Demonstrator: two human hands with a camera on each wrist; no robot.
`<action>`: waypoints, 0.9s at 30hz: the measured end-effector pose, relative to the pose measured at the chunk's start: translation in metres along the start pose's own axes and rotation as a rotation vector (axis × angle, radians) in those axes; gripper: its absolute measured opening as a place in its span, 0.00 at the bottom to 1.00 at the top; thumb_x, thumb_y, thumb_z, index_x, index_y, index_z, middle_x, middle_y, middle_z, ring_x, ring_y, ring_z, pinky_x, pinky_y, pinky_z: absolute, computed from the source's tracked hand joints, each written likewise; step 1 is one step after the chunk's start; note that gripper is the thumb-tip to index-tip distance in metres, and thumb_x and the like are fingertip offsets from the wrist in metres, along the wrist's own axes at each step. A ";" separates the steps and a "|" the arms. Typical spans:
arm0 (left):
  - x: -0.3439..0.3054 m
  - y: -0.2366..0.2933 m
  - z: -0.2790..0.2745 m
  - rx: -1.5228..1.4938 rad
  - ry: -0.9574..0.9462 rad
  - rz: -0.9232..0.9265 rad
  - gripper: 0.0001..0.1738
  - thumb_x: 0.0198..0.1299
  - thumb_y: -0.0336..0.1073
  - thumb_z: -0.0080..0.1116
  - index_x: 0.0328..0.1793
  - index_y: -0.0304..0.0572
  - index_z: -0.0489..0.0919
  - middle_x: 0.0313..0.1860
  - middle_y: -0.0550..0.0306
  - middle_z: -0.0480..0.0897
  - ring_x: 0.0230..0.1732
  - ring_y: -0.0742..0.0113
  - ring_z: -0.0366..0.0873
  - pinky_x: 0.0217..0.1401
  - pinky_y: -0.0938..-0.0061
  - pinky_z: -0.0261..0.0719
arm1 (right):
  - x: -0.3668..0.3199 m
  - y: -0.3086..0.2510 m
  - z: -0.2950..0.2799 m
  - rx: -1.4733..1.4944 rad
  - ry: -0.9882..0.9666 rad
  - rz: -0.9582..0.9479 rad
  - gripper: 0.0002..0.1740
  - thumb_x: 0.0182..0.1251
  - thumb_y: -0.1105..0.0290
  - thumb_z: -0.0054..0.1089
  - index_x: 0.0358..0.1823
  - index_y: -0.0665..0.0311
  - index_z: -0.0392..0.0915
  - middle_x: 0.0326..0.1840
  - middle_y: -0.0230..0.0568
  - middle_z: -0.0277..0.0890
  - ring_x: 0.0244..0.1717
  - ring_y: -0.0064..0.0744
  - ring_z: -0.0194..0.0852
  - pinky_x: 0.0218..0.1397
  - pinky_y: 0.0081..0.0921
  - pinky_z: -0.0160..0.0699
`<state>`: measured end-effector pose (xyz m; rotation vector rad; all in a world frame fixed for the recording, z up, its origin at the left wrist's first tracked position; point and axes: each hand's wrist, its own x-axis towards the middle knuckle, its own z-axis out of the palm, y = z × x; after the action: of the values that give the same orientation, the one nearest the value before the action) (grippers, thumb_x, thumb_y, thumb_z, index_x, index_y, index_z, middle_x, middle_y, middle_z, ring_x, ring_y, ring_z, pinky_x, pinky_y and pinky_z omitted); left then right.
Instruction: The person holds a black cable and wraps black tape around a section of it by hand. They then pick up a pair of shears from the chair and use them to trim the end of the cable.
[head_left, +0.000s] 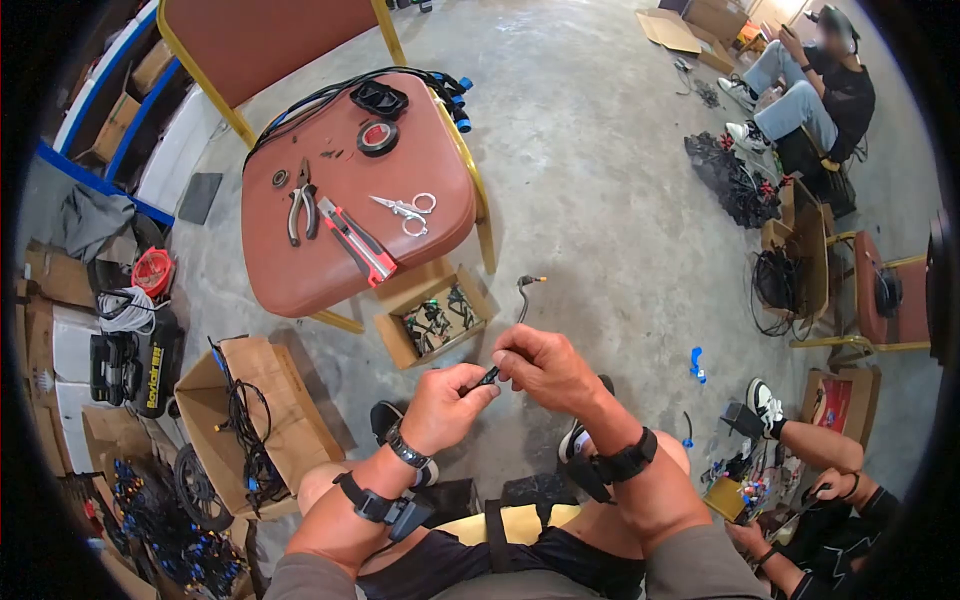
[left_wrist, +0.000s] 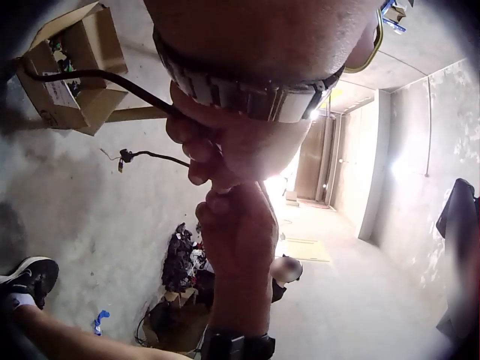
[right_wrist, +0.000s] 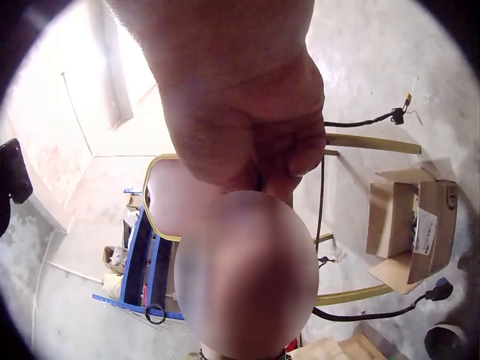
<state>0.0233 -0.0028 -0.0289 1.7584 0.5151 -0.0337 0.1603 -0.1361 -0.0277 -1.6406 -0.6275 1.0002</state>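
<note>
In the head view both hands meet low in front of the body on a black cable (head_left: 487,379). My left hand (head_left: 447,408) pinches it between thumb and fingers. Close beside it, my right hand (head_left: 550,370) pinches the same stretch with curled fingertips. A thin cable end (head_left: 522,295) rises beyond the right hand, with a small dark connector and a yellow tip. From the left hand a thicker black cable length (left_wrist: 97,75) runs out in the left wrist view. A black plug (right_wrist: 439,291) ends a cable in the right wrist view. Fingers hide the gripped part.
A chair seat (head_left: 285,240) ahead carries pliers (head_left: 302,205), a red cutter knife (head_left: 357,243), scissors (head_left: 408,211) and tape (head_left: 378,138). Below stands a small carton (head_left: 398,345) of parts; a larger carton (head_left: 290,400) is at left. Two other people sit at right.
</note>
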 end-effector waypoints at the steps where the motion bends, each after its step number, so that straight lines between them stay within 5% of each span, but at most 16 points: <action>1: 0.001 0.001 -0.001 0.031 -0.006 -0.015 0.08 0.57 0.30 0.66 0.39 0.33 0.82 0.25 0.66 0.80 0.28 0.81 0.71 0.31 0.80 0.71 | 0.001 0.000 -0.001 -0.001 0.002 0.000 0.05 0.71 0.72 0.55 0.40 0.66 0.77 0.27 0.29 0.76 0.28 0.16 0.72 0.31 0.18 0.76; 7: 0.011 -0.005 0.001 -0.237 0.058 0.016 0.08 0.56 0.28 0.68 0.39 0.34 0.82 0.30 0.66 0.82 0.31 0.82 0.72 0.33 0.82 0.72 | 0.005 -0.008 -0.002 -0.001 0.025 0.031 0.07 0.72 0.70 0.54 0.42 0.67 0.76 0.26 0.30 0.77 0.27 0.17 0.72 0.30 0.18 0.75; 17: 0.021 0.000 -0.007 -0.190 0.067 -0.034 0.06 0.58 0.28 0.66 0.39 0.34 0.82 0.30 0.68 0.81 0.31 0.83 0.72 0.33 0.84 0.71 | 0.012 -0.010 -0.006 0.036 0.053 0.040 0.10 0.73 0.69 0.51 0.47 0.67 0.76 0.27 0.37 0.81 0.25 0.23 0.77 0.30 0.24 0.78; 27: 0.030 -0.012 -0.009 -0.540 -0.061 -0.142 0.09 0.65 0.34 0.61 0.45 0.35 0.81 0.29 0.60 0.83 0.21 0.80 0.71 0.22 0.85 0.67 | 0.015 -0.008 -0.007 0.044 0.001 0.008 0.08 0.73 0.73 0.47 0.48 0.67 0.74 0.28 0.35 0.80 0.25 0.22 0.75 0.29 0.24 0.77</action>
<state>0.0439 0.0176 -0.0462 1.1896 0.5445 -0.0435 0.1750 -0.1255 -0.0241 -1.6061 -0.5952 1.0120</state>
